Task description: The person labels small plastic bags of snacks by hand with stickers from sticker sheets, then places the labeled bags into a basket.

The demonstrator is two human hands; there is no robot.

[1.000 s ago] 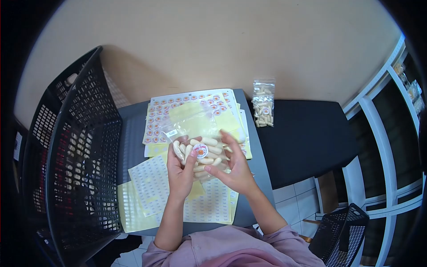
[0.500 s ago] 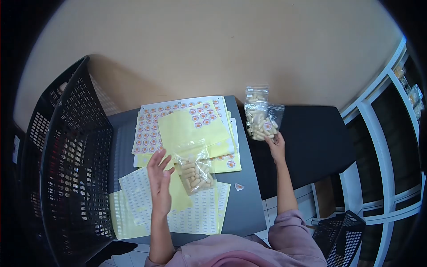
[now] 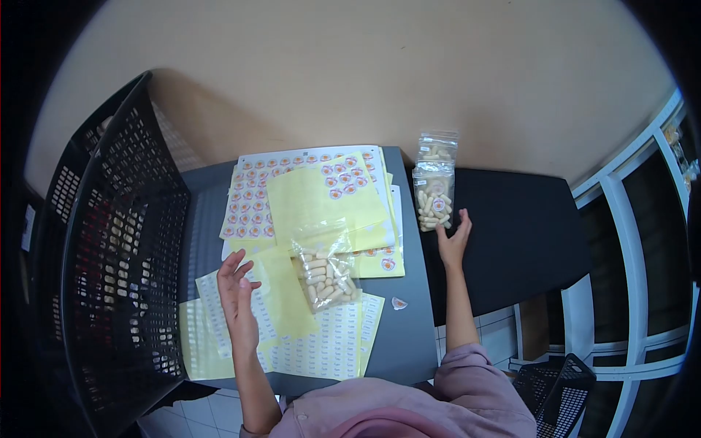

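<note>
A clear zip bag of pale capsules (image 3: 326,276) lies on the yellow sticker backing sheets in front of me. Left of it, my left hand (image 3: 237,288) hovers over the sheets, fingers apart and empty. On the black surface at the right, bags of capsules (image 3: 436,201) lie overlapped in a column, the front one bearing a round sticker. My right hand (image 3: 454,237) is at the lower edge of that front bag, thumb and fingers spread, holding nothing. Sheets of round stickers (image 3: 252,197) lie at the back of the grey table.
A tall black perforated basket (image 3: 124,255) stands on the left. Printed label sheets (image 3: 314,349) cover the near part of the grey table (image 3: 409,328), with a loose sticker (image 3: 399,303) beside them. A white shelf frame (image 3: 621,270) and a smaller black basket (image 3: 558,394) are at right.
The stickered bag, tilted before, now lies straight over the other bags. My right hand has let go of it and opened. My left hand has shifted slightly left, away from the middle bag.
</note>
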